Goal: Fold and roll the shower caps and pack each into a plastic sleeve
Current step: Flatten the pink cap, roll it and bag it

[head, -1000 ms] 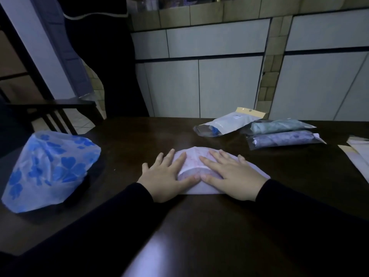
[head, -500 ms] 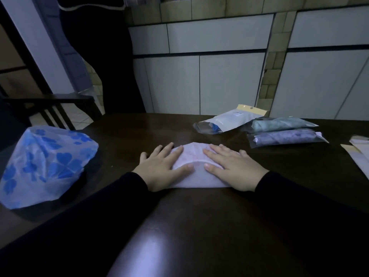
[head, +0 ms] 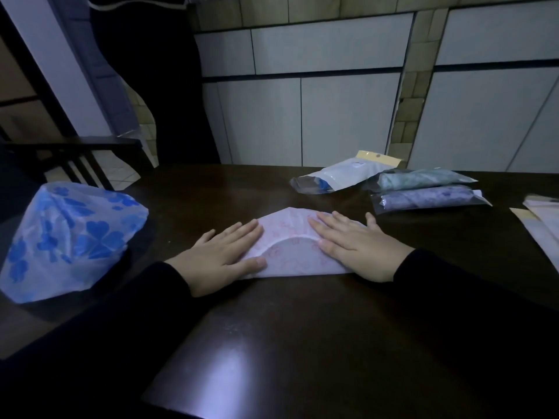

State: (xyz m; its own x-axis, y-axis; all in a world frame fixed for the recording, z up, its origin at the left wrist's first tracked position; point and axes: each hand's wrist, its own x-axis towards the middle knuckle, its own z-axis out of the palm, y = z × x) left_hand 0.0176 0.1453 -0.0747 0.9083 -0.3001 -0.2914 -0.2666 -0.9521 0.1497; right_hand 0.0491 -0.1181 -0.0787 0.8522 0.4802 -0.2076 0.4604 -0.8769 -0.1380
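Observation:
A pale pink-patterned shower cap [head: 292,237] lies folded flat on the dark table [head: 302,328] in front of me. My left hand [head: 223,255] presses its left end with straight fingers. My right hand [head: 357,246] lies flat on its right end. The cap's curved elastic edge shows between the two hands. A blue clover-print shower cap [head: 66,237] sits puffed up at the left. Two packed sleeves, one with a green roll [head: 420,179] and one with a purple roll [head: 426,199], lie at the back right.
A white pouch with a yellow header [head: 344,175] lies beside the packed sleeves. Flat empty sleeves [head: 541,219] reach in from the right edge. A dark chair [head: 75,158] stands at the far left, and white cabinet doors line the wall behind.
Both hands have slid apart along the pink cap, left hand to the left and right hand to the right, exposing its middle and curved elastic edge.

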